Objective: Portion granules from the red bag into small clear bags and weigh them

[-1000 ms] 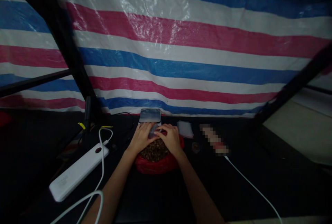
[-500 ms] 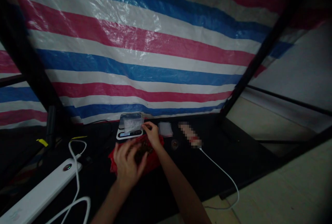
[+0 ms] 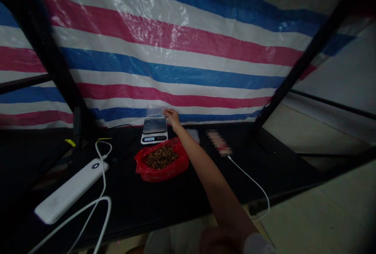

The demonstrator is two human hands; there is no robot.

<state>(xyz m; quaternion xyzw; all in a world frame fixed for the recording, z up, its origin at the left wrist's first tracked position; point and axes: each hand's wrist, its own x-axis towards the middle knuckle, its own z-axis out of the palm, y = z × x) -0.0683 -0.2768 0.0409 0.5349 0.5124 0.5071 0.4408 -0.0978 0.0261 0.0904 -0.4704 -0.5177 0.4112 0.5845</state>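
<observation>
My right hand (image 3: 172,117) reaches to the back of the table, its fingers pinched on the edge of a clear plastic bag (image 3: 155,111). The see-through bag hangs against the striped sheet, just behind the digital scale (image 3: 154,131). In front of the scale lies an open red plastic bag (image 3: 179,163) full of small brown dried pieces (image 3: 161,157). More clear bags (image 3: 194,135) show partly behind my right forearm. A dim, blurred shape under that arm at the bottom edge may be my left hand; its fingers cannot be made out.
A long white device (image 3: 70,191) with a looping white cable (image 3: 104,179) lies on the left of the black table (image 3: 126,203). To the right is a pixelated object (image 3: 219,142) on a white cord. A striped sheet (image 3: 188,69) hangs behind, between dark posts.
My right hand has lifted the clear bag off the scale, up and back. My left hand has left the red bag, uncovering its contents. The camera view has shifted.
</observation>
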